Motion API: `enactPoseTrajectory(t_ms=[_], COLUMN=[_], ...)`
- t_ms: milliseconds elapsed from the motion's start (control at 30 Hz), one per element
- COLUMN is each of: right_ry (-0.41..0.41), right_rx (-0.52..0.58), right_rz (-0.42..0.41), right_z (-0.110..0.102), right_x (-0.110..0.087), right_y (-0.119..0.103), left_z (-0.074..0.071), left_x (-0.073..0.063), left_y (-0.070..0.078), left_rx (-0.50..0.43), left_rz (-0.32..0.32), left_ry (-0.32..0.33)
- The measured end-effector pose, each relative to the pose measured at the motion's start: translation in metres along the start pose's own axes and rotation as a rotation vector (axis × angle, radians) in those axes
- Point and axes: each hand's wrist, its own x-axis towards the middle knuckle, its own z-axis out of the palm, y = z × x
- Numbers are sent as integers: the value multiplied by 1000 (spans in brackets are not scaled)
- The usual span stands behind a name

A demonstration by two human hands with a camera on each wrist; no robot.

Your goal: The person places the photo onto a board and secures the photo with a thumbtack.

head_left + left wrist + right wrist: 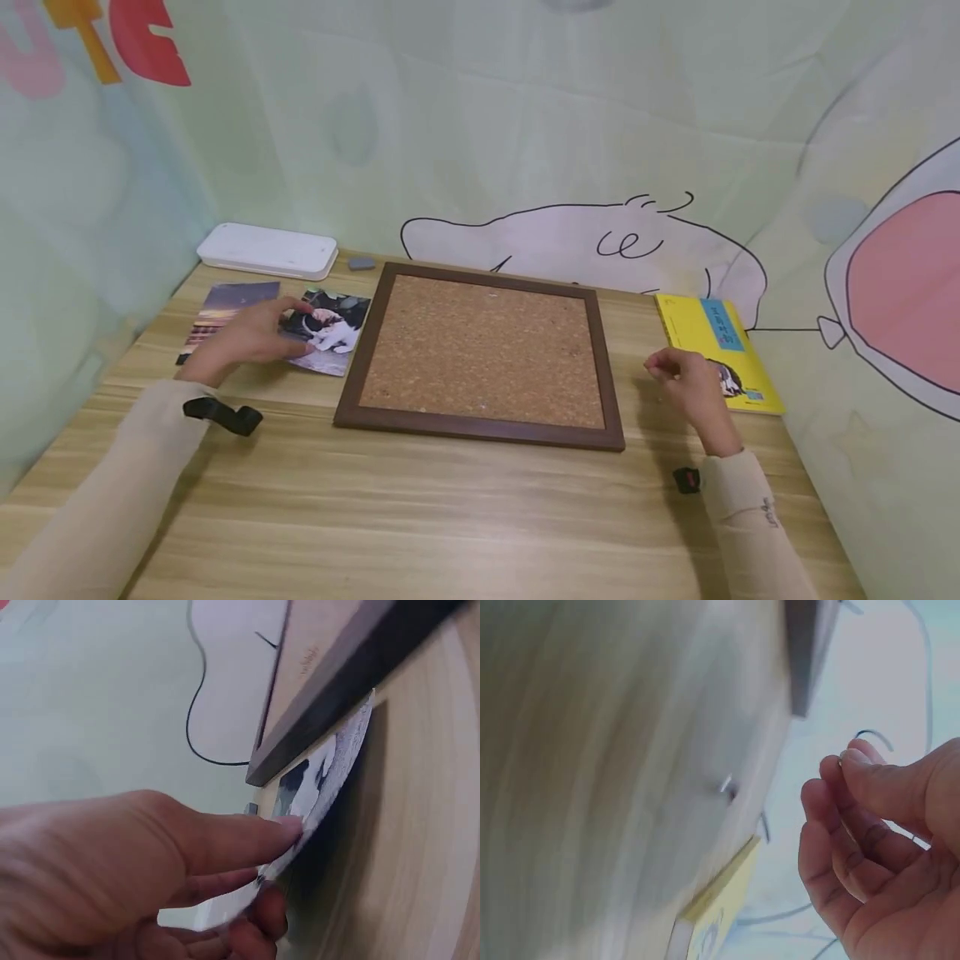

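My left hand [251, 333] pinches the near-left edge of a photo print [337, 333] showing a black-and-white animal. In the left wrist view that photo [315, 784] bends up off the table, thumb on its face and fingers beneath. Beside it lies a brown-framed cork board [483, 354]. My right hand [686, 383] is raised between the board and a yellow book [693, 329]. Its thumb and index finger pinch a tiny shiny piece [841, 761], mostly hidden by the fingertips; its kind is unclear. The other fingers curl loosely.
A second photo [225, 304] with a sunset-like picture lies under the left forearm's reach. A white case [267, 250] and a small grey block [362, 263] stand at the back left. A small clear item [727, 786] sits on the table near the book. Printed curtains border the table.
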Motion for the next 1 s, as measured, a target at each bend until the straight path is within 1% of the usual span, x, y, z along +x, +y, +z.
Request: enactPoseTrajectory(t_ms=[67,133,267,367,500,600,700,833,900,1000], right_ry=[17,22,-4,-38,-89,-122,-146,-151,-144,-131], right_rx=[45,97,246,379,530,609,644,655,667,687], right_rz=[12,38,111,139,147,149,150,163,161,161], right_z=[1,1,-1,-1,3,7,12,20,26,36], right_x=[-1,-3,-4,-4,-4,-1,3,9,12,14], right_y=[-5,-10,-19,-27,-38,-47,-56,-68,-72,-78], left_z=[-1,-3,-5,-6,-8,-6,-1,9,15,24], left_x=[-1,-2,-4,-6,-10,-11,-9,-1,3,9], left_y=[-2,-3,0,3,13,24,36,54,64,78], left_rx=[-69,-141,-253,-321,-377,-404,-436,-488,-510,-517], left_rz=[-25,-49,-55,-61,-68,-43,-13,38,74,112], left_ry=[-10,-7,80,157,194,181,149,107,99,86])
